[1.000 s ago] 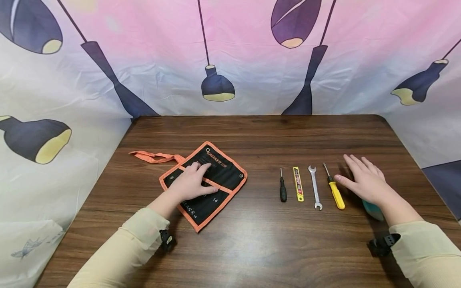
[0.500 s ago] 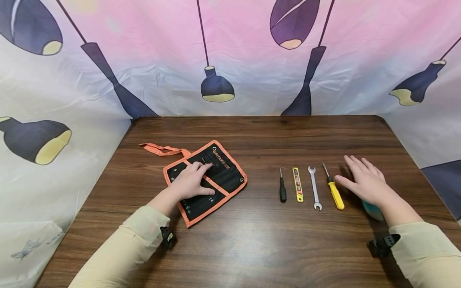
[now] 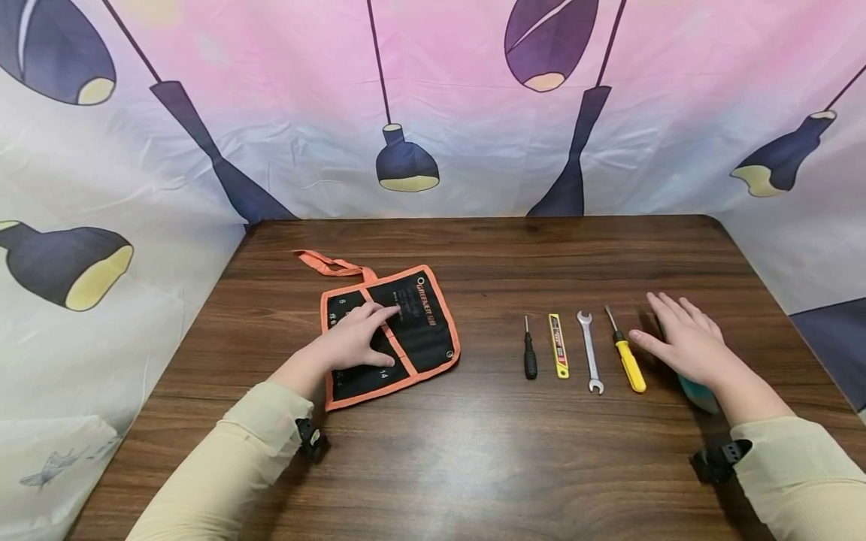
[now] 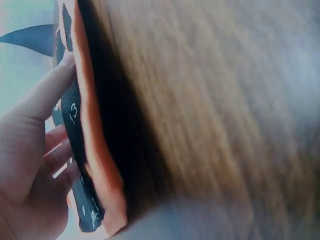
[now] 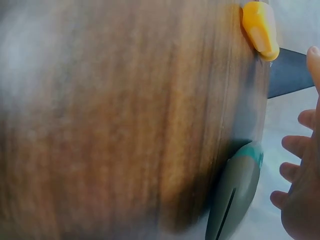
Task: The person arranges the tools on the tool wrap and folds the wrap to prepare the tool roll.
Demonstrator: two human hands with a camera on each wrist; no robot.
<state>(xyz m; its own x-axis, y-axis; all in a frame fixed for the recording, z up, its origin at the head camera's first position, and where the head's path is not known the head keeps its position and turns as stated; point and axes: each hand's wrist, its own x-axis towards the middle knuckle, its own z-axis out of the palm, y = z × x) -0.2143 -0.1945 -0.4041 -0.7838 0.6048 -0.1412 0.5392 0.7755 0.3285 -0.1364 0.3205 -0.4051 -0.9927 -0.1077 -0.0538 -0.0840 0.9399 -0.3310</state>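
My left hand [image 3: 354, 336] rests with fingers spread on a black tool pouch [image 3: 425, 323] edged in orange, which lies flat on the table with its flap unfolded. The left wrist view shows the thumb and fingers against the numbered pocket side of the pouch [image 4: 72, 107]. On the right, my right hand [image 3: 690, 338] is held with straight fingers over a grey-and-teal handled tool [image 5: 237, 187], mostly hidden from the head view. Just left of that hand lies a yellow-handled screwdriver [image 3: 631, 364].
In a row between the hands lie a small black screwdriver [image 3: 531, 357], a flat yellow packet [image 3: 558, 346] and an open-ended wrench [image 3: 590, 353]. The pouch's orange strap [image 3: 331, 265] trails to the back left. Behind the wooden table [image 3: 473, 466] hangs a printed curtain [image 3: 460, 113].
The pouch has turned clockwise under my left hand, its strap swinging toward the back and right. My left hand has shifted slightly left; the right hand has stayed in place.
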